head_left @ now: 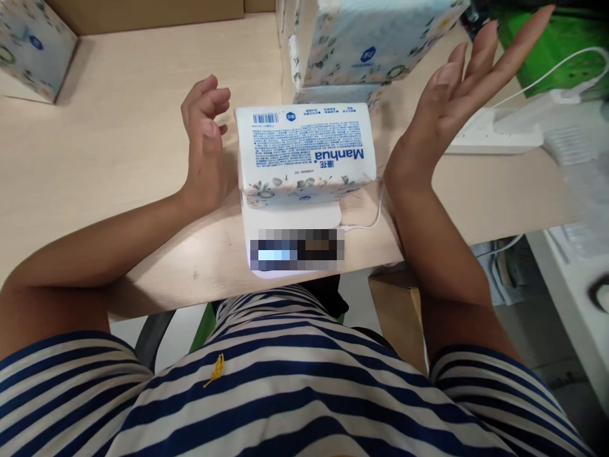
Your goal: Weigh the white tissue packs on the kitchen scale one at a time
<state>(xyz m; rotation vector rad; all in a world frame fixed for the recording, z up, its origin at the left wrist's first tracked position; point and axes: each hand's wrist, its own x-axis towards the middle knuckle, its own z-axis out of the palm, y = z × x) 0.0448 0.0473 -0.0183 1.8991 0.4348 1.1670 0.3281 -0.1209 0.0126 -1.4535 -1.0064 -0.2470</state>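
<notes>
A white tissue pack (307,146) with blue print and a floral edge lies on a white digital scale (290,216). The scale's display is blurred out, and the pack hides much of its top. To the left of the pack, my left hand (204,143) is raised with bent fingers apart, holding nothing. My right hand (442,108) is on the other side, its fingers spread and stretched toward the upper right. Neither hand touches the pack.
More floral tissue packs (352,47) are stacked behind the scale, and another tissue pack (35,51) stands at the far left. A white power strip (495,136) and cables lie on the right. The table's front edge runs just before the scale.
</notes>
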